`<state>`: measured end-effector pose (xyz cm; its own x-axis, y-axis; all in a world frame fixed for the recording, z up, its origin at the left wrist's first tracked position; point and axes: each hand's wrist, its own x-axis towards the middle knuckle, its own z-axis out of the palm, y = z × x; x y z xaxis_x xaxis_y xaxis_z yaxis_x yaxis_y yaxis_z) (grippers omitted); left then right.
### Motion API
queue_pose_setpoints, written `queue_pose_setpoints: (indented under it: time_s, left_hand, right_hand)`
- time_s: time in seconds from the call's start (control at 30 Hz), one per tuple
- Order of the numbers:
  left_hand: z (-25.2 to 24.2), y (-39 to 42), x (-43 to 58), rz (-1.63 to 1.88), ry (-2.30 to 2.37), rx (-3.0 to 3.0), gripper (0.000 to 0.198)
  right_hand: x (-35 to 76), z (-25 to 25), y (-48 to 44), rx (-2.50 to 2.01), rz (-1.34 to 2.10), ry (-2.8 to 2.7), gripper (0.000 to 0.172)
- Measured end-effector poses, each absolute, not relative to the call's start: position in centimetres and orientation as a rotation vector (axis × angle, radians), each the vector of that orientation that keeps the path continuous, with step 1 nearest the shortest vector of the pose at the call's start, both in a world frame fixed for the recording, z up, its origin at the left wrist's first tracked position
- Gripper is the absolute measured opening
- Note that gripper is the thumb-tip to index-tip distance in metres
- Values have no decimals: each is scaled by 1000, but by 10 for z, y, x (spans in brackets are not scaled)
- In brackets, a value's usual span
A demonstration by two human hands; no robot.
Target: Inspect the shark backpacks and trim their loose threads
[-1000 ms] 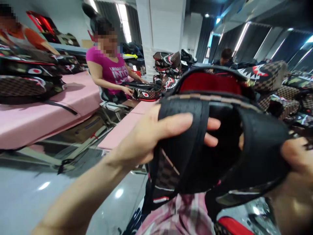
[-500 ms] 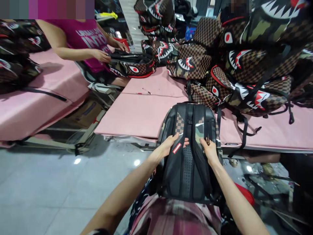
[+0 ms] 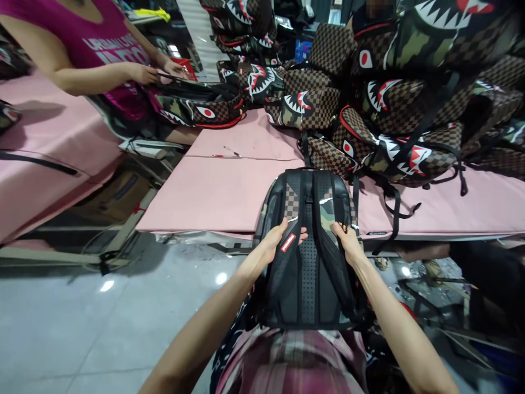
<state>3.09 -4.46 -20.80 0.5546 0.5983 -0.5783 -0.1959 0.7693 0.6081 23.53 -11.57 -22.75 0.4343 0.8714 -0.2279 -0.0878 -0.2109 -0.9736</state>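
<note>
A black backpack (image 3: 308,262) with checkered and camouflage panels lies back-side up, reaching from my lap onto the edge of the pink table (image 3: 213,191). My left hand (image 3: 278,241) grips its left shoulder strap, just by a small red label. My right hand (image 3: 348,241) is closed on the right shoulder strap. Both straps run down the mesh back panel between my hands.
A heap of shark-mouth checkered backpacks (image 3: 381,115) covers the table's far and right side. Across the table a person in a pink shirt (image 3: 110,49) handles another backpack (image 3: 197,106). Small tools (image 3: 229,152) lie on the table. A second pink table (image 3: 45,158) stands left, over grey floor (image 3: 82,328).
A second ago I held the backpack up close to my face. It now lies lowered on my lap and the table edge, with my hands on its two straps.
</note>
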Motion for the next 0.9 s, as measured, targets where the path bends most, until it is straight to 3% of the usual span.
queue_pose_setpoints:
  time_s: [0.13, 0.33, 0.53, 0.9]
  left_hand:
    - [-201, -80, 9, 459, 903, 493, 56]
    - [-183, -115, -17, 505, 1010, 494, 41]
    - [-169, -117, -7, 463, 930, 338, 55]
    - [-183, -116, 0, 464, 904, 321, 55]
  right_hand:
    - [239, -218, -154, -1556, 1140, -707, 42]
    - [241, -203, -201, -1567, 1313, -739, 39]
    - [237, -200, -200, -1547, 1313, -690, 41]
    - [233, -206, -192, -1544, 1317, -583, 44]
